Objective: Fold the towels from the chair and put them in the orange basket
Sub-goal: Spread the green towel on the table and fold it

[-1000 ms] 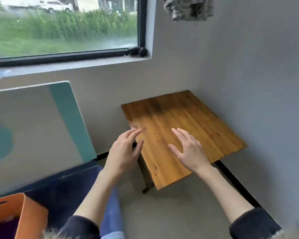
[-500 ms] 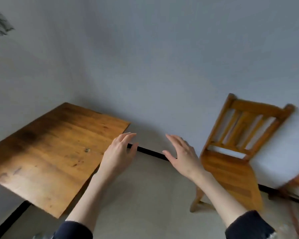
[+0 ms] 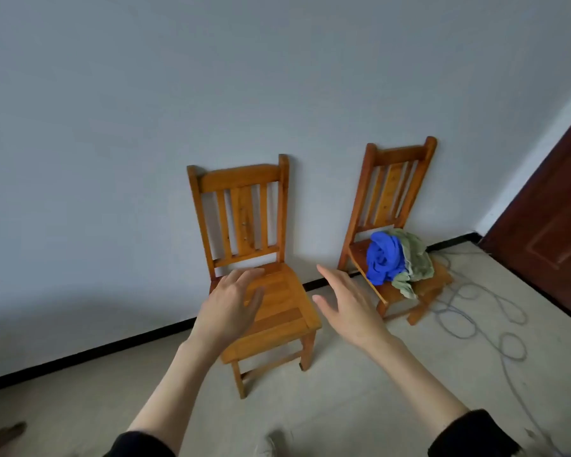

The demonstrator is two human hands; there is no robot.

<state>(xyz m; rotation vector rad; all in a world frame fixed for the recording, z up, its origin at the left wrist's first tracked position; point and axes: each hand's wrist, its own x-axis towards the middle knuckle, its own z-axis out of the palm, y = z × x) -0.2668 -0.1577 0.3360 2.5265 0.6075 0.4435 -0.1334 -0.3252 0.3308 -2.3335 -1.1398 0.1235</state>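
Blue towel (image 3: 384, 258), green towel (image 3: 417, 258) heaped on right chair (image 3: 396, 192); hands empty.

A wood chair (image 3: 277, 301) w/ a bare seat stands by the gray wall (image 3: 145, 110). Gray cord (image 3: 475, 311) loops on the floor; brown door (image 3: 551, 239) at right.

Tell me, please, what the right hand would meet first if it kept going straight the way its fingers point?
Probably the wall between the two chairs; the right hand points up-left, not at the blue towel. Depth is unclear.
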